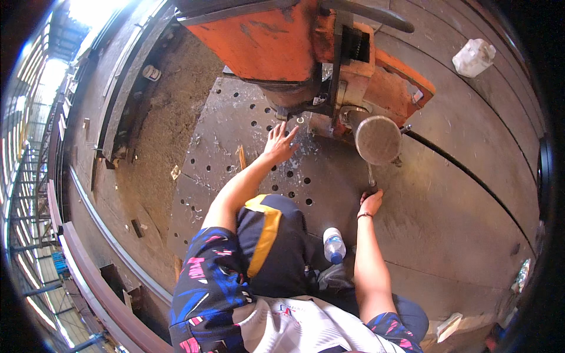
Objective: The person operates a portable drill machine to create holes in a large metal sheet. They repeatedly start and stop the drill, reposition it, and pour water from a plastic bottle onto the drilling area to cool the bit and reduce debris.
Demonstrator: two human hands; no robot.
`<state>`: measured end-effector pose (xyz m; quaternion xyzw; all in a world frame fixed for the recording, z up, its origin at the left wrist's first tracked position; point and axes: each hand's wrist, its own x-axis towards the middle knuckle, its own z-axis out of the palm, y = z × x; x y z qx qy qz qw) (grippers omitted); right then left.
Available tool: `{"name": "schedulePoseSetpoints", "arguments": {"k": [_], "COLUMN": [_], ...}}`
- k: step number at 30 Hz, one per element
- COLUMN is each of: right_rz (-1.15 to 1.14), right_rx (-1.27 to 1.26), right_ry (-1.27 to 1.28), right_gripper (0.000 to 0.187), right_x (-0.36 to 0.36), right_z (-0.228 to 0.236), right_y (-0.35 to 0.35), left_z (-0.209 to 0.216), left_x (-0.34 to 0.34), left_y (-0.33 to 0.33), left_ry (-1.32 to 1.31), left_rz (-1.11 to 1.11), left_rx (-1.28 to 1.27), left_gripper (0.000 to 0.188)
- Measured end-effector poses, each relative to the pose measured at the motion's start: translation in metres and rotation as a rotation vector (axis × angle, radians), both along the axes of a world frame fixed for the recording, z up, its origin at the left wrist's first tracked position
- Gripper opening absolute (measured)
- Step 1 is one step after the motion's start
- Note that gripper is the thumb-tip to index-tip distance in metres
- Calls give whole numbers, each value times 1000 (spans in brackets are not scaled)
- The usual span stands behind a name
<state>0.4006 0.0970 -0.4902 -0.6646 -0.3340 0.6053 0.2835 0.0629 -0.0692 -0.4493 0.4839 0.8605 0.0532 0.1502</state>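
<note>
An orange drilling machine with scuffed paint stands over a steel plate drilled with several round holes. Metal shavings lie scattered on the plate around its base. My left hand reaches forward with fingers spread, just below the machine's drilling end; nothing is in it, and I cannot tell whether the fingertips touch the metal. Under the machine's round end cap, a thin metal lever comes down toward me. Around its lower end the fingers of my right hand are closed.
A plastic bottle with a blue cap is beside my knee. Far right sits a translucent white jug. A black cable curves away from the machine. At left are a steel beam, a white tub and a long pipe.
</note>
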Motion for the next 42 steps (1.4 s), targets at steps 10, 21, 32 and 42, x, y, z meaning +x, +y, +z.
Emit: {"name": "schedulePoseSetpoints", "arguments": {"k": [10,21,32,42], "right_rz": [73,180,30,-118], "right_rx": [87,-33,-59,15], "right_ry": [-144,-69,-4,49], "right_gripper": [64,54,56,69], "right_x": [3,22,33,79], "right_z": [-3,6,36,75], "right_y": [2,18,31,69], "left_z": [-17,-16,10,56], "left_x": [-32,0,49,44], "left_y": [47,-74,-195,-158], "left_ry": [42,-39,-30,-263], "left_rz": [127,548,686,761], "left_rx": [-181,461,602,871], "left_gripper": [58,66,59,53]}}
